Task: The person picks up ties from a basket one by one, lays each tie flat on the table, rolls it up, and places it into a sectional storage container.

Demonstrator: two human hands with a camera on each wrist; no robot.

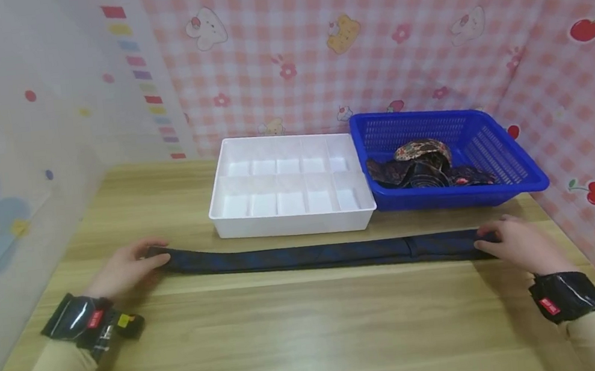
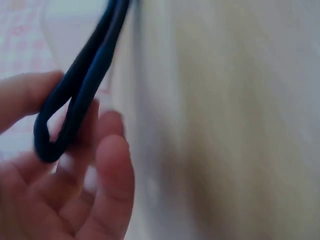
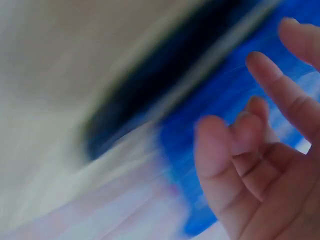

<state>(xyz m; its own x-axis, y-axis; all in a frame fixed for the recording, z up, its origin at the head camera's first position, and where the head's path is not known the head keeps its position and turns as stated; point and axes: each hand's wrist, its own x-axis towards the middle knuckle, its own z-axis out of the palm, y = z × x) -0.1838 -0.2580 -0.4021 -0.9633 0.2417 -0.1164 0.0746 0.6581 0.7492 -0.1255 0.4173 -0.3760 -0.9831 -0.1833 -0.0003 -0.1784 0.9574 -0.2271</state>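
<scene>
Folded dark-blue cloth strip point(image 1: 289, 258), roughly parallel to the back edge of the wood-grain table point(image 1: 314, 341): left fingers point(image 2: 115, 162) pinching looped end; right fingers point(image 3: 282, 92) loosely parted, holding nothing. Advisable: layers flat, aligned.

This is a small indoor table corner; whether it belongs to a home or a workshop, I cannot tell. A table point(image 1: 302, 336) with wood pattern fills the lower part of the frame. A pink checked covering point(image 1: 400, 72) with cartoon animals and cherries closes the top and the right side. At the upper left is a pale covering point(image 1: 49, 48) with coloured dots, and a blue cartoon figure point(image 1: 6, 207) is printed near the left edge.
</scene>
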